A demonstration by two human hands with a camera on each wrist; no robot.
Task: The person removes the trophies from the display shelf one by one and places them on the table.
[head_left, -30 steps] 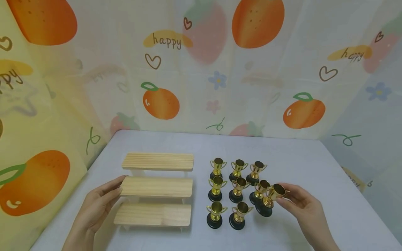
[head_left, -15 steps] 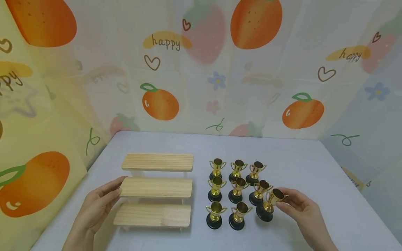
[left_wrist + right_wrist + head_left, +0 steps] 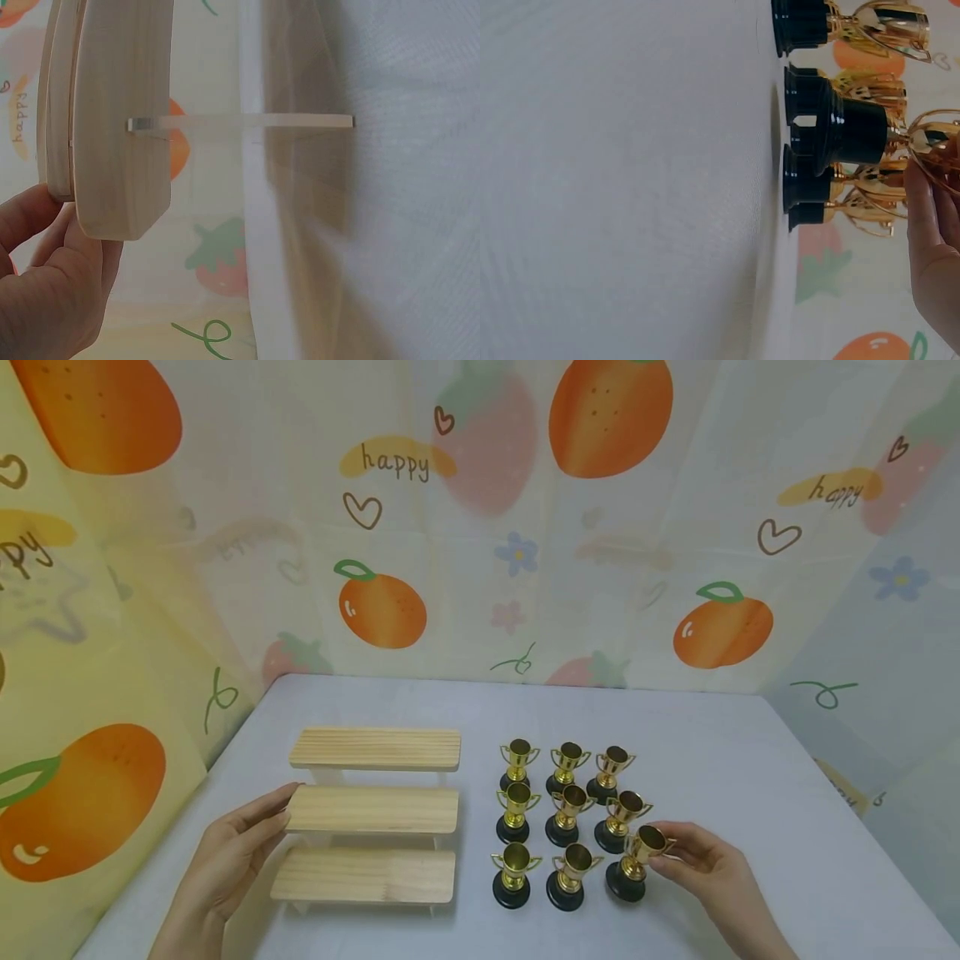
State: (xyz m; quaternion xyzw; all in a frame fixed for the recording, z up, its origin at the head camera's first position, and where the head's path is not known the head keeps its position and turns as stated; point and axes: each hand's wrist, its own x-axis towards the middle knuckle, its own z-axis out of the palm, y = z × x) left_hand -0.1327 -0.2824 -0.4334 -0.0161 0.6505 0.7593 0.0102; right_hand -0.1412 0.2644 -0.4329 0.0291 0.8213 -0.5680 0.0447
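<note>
At the left end of a three-tier display stand (image 3: 372, 810), my left hand (image 3: 232, 852) pinches the middle wooden board. In the left wrist view, thumb and fingers (image 3: 34, 217) meet that board's edge behind the front board (image 3: 124, 120). My right hand (image 3: 705, 868) holds a small gold trophy cup (image 3: 647, 843) by the side of its cup, with the black base (image 3: 851, 131) hanging clear of the tabletop and slightly tilted. Other matching trophies (image 3: 570, 868) stand upright in rows between the stand and the right hand; the held one is at the front right of the group.
The stand's boards bear nothing, and white supports hold them up. A white cloth (image 3: 720, 735) covers the table. Behind it hangs a fruit-patterned curtain (image 3: 465, 552), with a yellow-lit side panel (image 3: 82, 668) on the left.
My right hand has moved the trophy toward the front edge and slightly left, away from the trophy behind it. The left hand keeps its hold on the stand.
</note>
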